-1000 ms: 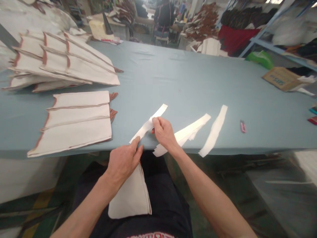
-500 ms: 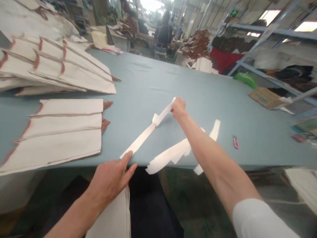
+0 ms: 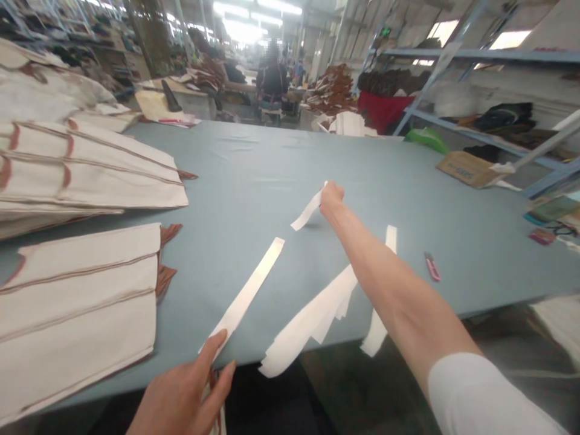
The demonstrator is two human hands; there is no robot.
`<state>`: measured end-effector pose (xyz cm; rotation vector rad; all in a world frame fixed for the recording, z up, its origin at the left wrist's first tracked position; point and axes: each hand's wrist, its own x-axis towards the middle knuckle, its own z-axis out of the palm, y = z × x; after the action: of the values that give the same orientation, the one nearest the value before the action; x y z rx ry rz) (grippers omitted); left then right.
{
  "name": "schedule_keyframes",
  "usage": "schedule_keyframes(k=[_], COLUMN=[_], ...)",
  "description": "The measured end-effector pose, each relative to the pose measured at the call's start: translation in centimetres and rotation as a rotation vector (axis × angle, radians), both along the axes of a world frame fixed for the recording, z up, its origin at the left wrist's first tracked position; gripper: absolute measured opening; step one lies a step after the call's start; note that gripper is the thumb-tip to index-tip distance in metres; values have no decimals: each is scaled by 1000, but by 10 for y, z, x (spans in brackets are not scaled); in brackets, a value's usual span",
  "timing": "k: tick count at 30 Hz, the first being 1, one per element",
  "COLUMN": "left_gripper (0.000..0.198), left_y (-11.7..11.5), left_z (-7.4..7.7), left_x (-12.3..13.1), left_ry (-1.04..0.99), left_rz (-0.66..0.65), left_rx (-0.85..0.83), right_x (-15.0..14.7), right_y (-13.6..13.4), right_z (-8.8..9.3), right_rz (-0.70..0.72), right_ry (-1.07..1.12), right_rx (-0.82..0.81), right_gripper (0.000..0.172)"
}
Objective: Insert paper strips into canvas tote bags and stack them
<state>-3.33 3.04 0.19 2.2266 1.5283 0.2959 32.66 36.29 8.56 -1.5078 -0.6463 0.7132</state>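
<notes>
Near the table's front edge, my left hand (image 3: 183, 389) rests with index finger and thumb apart. Its index fingertip presses the lower end of a flat cream strip (image 3: 251, 284) that runs diagonally away over the table. Beyond the far end of that strip, my right hand (image 3: 333, 196) pinches a thin white strip (image 3: 308, 211), whose free end hangs down toward the tabletop. Between my arms, a fanned bundle of white strips (image 3: 303, 317) overhangs the front edge. Another pale strip (image 3: 378, 317) lies partly behind my right forearm.
Pink-handled thread snips (image 3: 432, 267) lie right of my forearm on the blue-green table (image 3: 254, 151). Cream fabric panels with brown trim (image 3: 90, 290) lie at left, with a larger stack (image 3: 113, 163) behind. A cardboard box (image 3: 469, 169) sits far right. A person (image 3: 272, 81) is in the background.
The white strip in my right hand has come apart from the cream strip, which now lies flat with a gap between them. The view has tilted up and turned slightly right.
</notes>
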Motion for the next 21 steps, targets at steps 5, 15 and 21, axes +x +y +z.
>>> schedule_keyframes(k=[5,15,21], left_gripper=[50,65,51], left_y=[3,-14,-52], left_z=[16,25,21], left_x=[9,17,13], left_ry=[-19,-405,-680], left_rz=[68,263,363], left_rx=[-74,-99,-65], right_x=[-23,-161,-228], right_y=[-18,-182,-280], right_z=[33,99,110], right_rz=[43,639,899], right_ry=[263,674,807], right_rx=[-17,-50,-67], right_gripper=[39,38,38])
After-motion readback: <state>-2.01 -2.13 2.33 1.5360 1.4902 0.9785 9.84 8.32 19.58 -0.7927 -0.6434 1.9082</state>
